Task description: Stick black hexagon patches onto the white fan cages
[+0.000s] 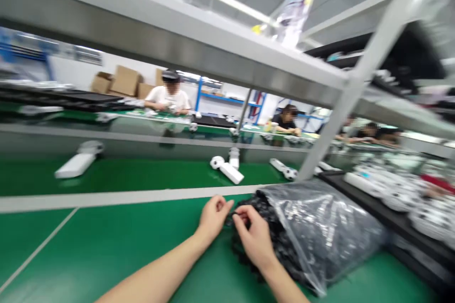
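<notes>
A clear plastic bag (330, 227) lies on its side on the green work surface, its mouth facing left. Many small black parts (287, 255) fill it and spill out of the opening; their exact kind is too blurred to tell. My right hand (256, 234) is at the bag's mouth, over the black parts, with thumb and forefinger pinched on a small black part. Just left of it, my left hand (212, 218) is curled with thumb and fingertips together, close to the right fingertips. Whatever the left fingers hold is hidden.
Beyond a pale edge strip, white devices (231, 170) lie on a green belt (142, 173). More white units fill a black tray (373, 203) at right. A slanted metal post (348, 90) and overhead shelf (177, 33) frame the station. Several people work at the far line.
</notes>
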Motion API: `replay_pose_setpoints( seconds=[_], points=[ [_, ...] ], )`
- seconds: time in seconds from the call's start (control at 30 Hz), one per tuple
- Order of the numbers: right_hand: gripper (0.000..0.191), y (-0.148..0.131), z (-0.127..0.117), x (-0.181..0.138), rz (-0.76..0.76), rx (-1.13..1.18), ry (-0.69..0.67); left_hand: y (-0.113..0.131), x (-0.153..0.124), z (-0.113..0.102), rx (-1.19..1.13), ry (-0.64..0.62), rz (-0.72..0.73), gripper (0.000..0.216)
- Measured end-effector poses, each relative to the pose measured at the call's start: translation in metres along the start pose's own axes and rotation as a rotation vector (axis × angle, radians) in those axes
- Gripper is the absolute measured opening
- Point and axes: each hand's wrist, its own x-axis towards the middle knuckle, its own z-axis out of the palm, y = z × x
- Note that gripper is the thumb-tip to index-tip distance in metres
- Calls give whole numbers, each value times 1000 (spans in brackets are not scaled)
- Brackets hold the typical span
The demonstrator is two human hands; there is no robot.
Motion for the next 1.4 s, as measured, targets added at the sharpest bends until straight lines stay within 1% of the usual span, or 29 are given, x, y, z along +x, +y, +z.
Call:
replay_pose_setpoints(
  seconds=[0.07, 0.1, 0.2, 0.27, 0.33, 0.43, 0.57, 0.77, 1.0, 1.23, 1.3, 1.33, 1.4],
  points=[
    [13, 0, 1, 3, 48, 79, 44, 1, 0, -3, -21, -27, 77, 22],
    [15, 0, 2, 4, 62, 103, 62, 1, -1, -4, 18, -36, 144, 22],
    [16, 3, 5, 6, 106, 193, 120, 2, -4, -4, 128, -87, 285, 25],
    [13, 5, 6, 6, 140, 262, 143, 2, -7, -2, 171, -70, 346, 24],
    [10, 8, 7, 7, 173, 323, 154, 2, -9, -1, 209, -20, 374, 24],
    [9, 12, 7, 10, 211, 394, 160, 0, -8, 0, 257, 18, 395, 26],
    [8, 17, 7, 13, 236, 439, 175, -3, -6, -1, 275, -6, 423, 25],
    [10, 19, 7, 12, 200, 402, 203, 0, -9, 0, 268, -44, 424, 27],
    [10, 22, 8, 10, 162, 406, 195, -2, -7, -1, 220, -59, 398, 27],
    [12, 18, 7, 9, 184, 398, 161, -1, -11, 5, 230, -46, 418, 25],
    [12, 15, 5, 9, 178, 369, 156, -3, -4, -2, 265, -23, 407, 28],
    [13, 14, 4, 9, 176, 346, 157, -5, 4, -11, 296, -5, 403, 31],
    [15, 9, 1, 9, 176, 284, 147, -10, 24, -41, 375, 58, 396, 41]
  ],
)
